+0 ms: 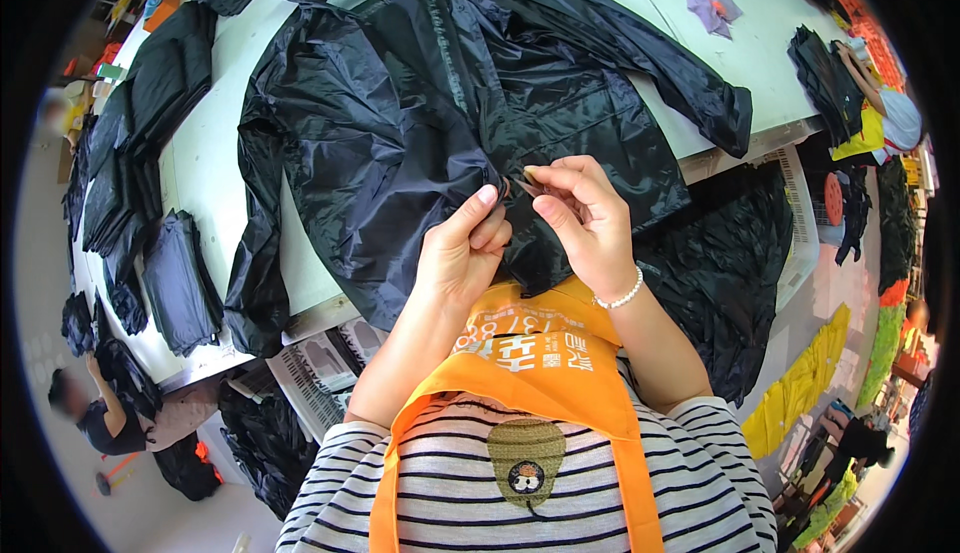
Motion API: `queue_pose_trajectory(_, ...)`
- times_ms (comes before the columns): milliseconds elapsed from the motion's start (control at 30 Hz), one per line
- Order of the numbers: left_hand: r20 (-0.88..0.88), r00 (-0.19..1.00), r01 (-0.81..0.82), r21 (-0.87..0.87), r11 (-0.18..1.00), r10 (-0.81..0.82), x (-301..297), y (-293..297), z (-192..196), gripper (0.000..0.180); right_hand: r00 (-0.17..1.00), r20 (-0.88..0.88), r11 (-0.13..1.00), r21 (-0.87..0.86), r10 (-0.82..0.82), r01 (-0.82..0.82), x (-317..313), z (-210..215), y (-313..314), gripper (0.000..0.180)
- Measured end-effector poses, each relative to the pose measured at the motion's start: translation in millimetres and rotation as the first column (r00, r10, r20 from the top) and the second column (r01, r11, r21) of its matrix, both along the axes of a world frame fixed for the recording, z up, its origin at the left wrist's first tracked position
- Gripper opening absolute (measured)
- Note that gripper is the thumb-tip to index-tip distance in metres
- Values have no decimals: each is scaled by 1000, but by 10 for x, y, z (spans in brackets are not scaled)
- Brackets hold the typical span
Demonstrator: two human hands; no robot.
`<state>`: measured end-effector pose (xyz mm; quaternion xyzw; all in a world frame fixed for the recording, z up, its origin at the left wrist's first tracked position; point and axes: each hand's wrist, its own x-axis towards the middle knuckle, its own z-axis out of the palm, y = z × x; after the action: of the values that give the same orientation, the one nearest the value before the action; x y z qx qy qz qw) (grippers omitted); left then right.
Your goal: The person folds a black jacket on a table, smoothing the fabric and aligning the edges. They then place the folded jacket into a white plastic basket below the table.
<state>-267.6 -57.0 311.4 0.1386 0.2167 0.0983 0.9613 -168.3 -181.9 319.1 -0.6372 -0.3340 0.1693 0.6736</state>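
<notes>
Wearer, head view. Short-sleeved top point(700, 483), white with thin black horizontal stripes; sleeves end above the elbows, forearms bare. Over it a bright orange bib apron point(545, 358) with pale printed characters on the chest panel and broad orange straps running down both sides. Round olive-green embroidered patch point(527, 458) at chest centre. White beaded bracelet point(622, 298) on right wrist.

Glossy, crinkled black jacket point(400, 123) cloth
</notes>
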Motion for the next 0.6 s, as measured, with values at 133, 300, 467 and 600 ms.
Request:
queue_pose_trajectory(133,-125,991,-41,127,991,57,-7,-43,-32,13,1000,9,999,-32,21,-21,6,34,-19,22)
queue_pose_trajectory(300,-167,984,-27,167,986,55,-2,-82,-26,9,996,15,994,-71,89,-87,62,48,-46,18)
queue_pose_trajectory(467,-274,949,-72,296,953,157,-70,-121,-102,21,987,116,985,-144,109,-91,380,-40,-54,16)
queue_pose_trajectory(600,-357,911,-29,446,894,208,-416,-127,-224,47,813,564,946,-165,-143,280,1773,-158,-139,15)
